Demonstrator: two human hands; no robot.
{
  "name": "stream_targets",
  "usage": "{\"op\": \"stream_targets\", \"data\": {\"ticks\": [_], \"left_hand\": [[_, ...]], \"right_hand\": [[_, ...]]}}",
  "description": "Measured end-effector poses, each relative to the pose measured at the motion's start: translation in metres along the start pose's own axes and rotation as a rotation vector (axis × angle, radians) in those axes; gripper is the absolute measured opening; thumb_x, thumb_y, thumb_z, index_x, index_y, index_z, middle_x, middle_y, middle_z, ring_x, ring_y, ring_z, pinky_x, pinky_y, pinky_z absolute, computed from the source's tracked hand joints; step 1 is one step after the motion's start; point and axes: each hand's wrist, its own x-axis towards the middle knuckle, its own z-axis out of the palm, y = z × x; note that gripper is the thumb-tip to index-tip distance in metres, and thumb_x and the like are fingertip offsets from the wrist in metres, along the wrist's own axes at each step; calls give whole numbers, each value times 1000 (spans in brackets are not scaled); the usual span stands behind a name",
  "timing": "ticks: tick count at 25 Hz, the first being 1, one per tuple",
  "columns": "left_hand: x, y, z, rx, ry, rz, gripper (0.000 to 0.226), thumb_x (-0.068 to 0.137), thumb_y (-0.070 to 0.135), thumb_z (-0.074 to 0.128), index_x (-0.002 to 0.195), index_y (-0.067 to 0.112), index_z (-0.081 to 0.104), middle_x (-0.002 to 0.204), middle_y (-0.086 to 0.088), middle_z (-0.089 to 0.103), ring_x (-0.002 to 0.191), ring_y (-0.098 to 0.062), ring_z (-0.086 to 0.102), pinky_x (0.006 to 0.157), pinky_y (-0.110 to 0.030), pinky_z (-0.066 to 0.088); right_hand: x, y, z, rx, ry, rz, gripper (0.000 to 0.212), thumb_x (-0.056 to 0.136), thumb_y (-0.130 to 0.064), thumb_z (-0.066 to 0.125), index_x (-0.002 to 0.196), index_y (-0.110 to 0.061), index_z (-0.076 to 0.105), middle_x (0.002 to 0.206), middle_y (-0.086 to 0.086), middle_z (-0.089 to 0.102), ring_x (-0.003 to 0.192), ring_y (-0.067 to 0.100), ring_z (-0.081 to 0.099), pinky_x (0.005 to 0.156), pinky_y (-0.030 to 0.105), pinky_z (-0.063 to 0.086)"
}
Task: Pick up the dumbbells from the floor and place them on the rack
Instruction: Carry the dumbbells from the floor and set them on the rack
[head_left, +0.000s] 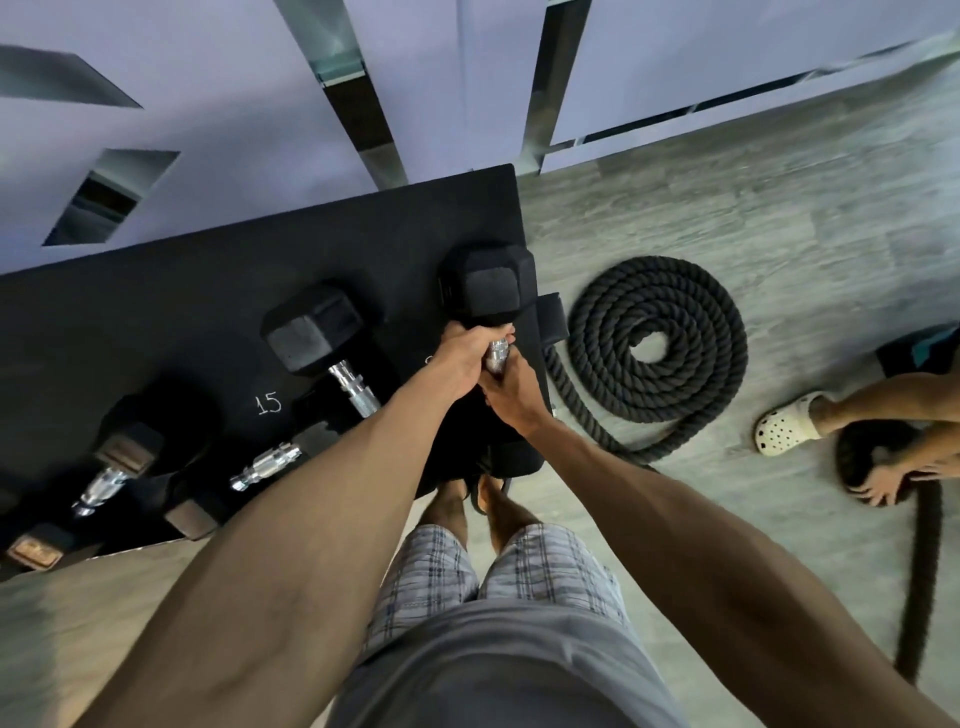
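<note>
Black hex dumbbell (488, 291) at the right edge of the rack (208, 280), far head over the rack's black top, near the far right corner (resting there or hovering, cannot tell). Chrome handle (497, 357) clasped by both hands at once: left hand (460, 358) higher, just under the far head, fingers (493, 333) curled over the bar; right hand (511, 397) directly below, touching the left hand, wrapped round the same bar. Near head mostly hidden beneath the wrists.

Toward the middle of the rack top, a second hex dumbbell (311, 332), handle pointing at the front edge, with a chalked "15" (269, 403) just beside it. More dumbbells toward the left front corner, among them a worn-headed dumbbell (127, 441).

Off the right edge, on the grey wood-look floor (779, 223), a coiled battle rope (654, 343), near the rack. Well apart at the far right, another person's foot in a white clog (787, 423) and another person's hand (883, 486) on a dark rope. Straight below, plaid shorts (545, 561) and bare legs.
</note>
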Motion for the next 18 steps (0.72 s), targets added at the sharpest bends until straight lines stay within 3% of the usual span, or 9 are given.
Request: {"op": "stream_targets", "data": {"ticks": [2,4,8,10,14,18], "left_hand": [[-3,11,1,-43,-13,15,10,84,-5,68,94,-3,65,83,-10,67,76,-18,66,80,-33,56],[-1,22,2,-72,-16,33,7,85,-5,68,89,0,65,82,-10,67,77,-19,66,80,-32,56],[4,30,4,-52,-31,31,6,87,-2,67,86,3,65,83,-8,66,78,-16,66,80,-30,56],[2,27,4,-41,-43,32,4,88,-1,66,92,1,65,84,-7,66,78,-15,65,76,-27,57],[5,16,5,-36,-37,27,14,88,-1,66,102,-2,64,85,-7,66,79,-15,65,81,-29,55],[5,-10,5,11,-29,-3,33,85,0,70,116,-8,62,87,-9,69,80,-17,68,81,-32,57]], "right_hand": [[7,-10,-9,-66,5,-42,45,89,-23,66,127,-4,51,109,14,69,93,28,67,80,34,52],[14,-20,-15,-98,5,-68,45,90,-21,65,128,-2,50,110,14,68,97,29,67,80,32,49],[24,-21,-16,-50,-18,-56,38,88,-24,65,119,-6,52,90,8,68,74,24,66,68,37,53],[22,-18,-14,-58,-17,-61,37,88,-25,64,118,-6,52,88,6,68,71,22,66,66,35,52],[17,-12,-14,-70,-17,-36,37,88,-24,64,118,-6,53,92,10,69,75,26,68,70,37,55],[7,12,-9,-115,-49,7,35,88,-27,62,114,-5,54,87,12,70,71,27,68,66,38,56]]}}
